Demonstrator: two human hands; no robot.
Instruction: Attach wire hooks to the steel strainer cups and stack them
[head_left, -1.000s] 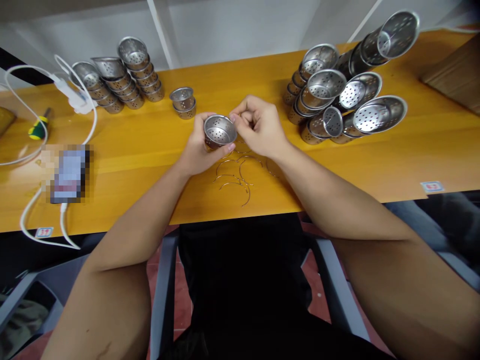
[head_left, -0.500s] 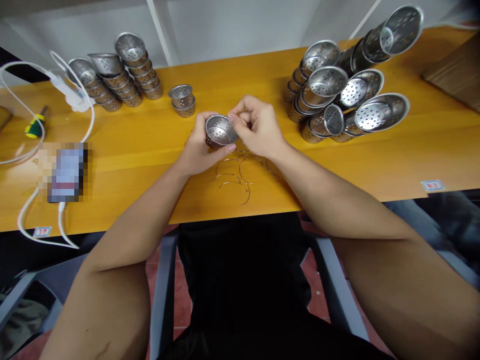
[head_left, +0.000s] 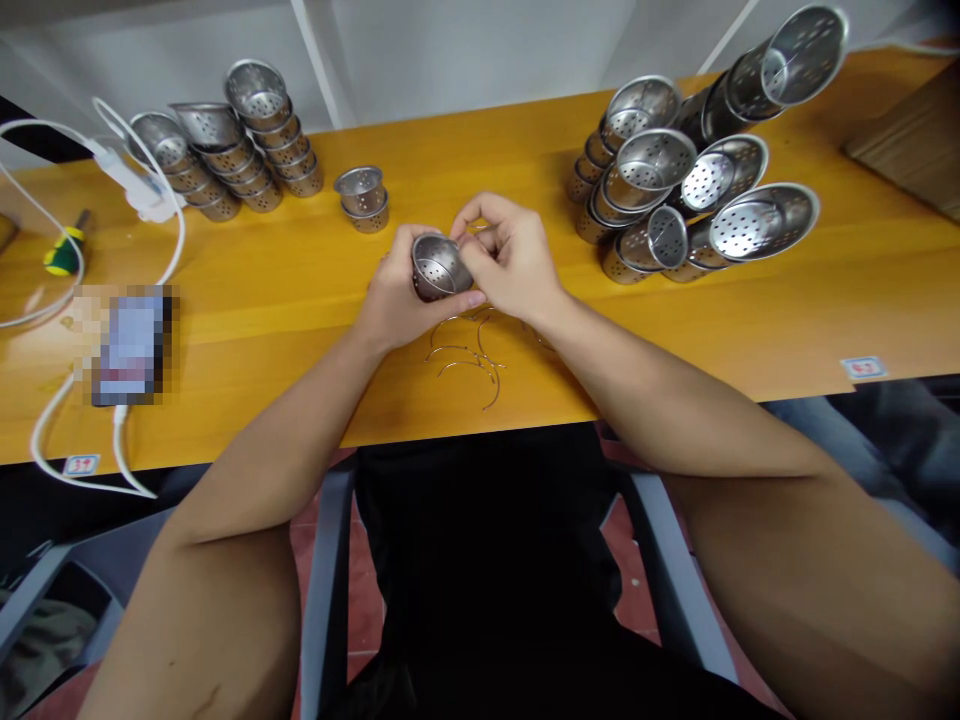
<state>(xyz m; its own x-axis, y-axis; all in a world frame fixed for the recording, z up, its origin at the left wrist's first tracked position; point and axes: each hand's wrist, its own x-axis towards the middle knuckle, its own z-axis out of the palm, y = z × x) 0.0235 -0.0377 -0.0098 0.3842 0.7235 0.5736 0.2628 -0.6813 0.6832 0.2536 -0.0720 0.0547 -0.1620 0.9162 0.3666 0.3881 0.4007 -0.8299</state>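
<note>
A small perforated metal cup [head_left: 441, 262] is tilted toward me over the table, with my left hand [head_left: 394, 300] wrapped round its side and the thumb along its near edge. A thin wire arc shows across the cup's mouth. At the rim's right side, my right hand [head_left: 517, 255] is closed in a pinch, apparently on the wire; its fingertips partly cover what they grip. Just below both hands, several loose curved wires [head_left: 480, 358] lie on the table. Beyond my left hand stand two stacked perforated cups [head_left: 362, 198].
Stacks of perforated cups stand at the back left [head_left: 266, 130] and back right [head_left: 652, 160]. On the left lie a phone [head_left: 131, 345] with a white cable, a power strip [head_left: 146, 190] and a green-yellow screwdriver [head_left: 66, 252]. A cardboard box [head_left: 915, 140] sits at the far right.
The cup has turned slightly in my left hand, and a wire arc now shows across its mouth. My right hand has shifted slightly left, still pinching at the rim.
</note>
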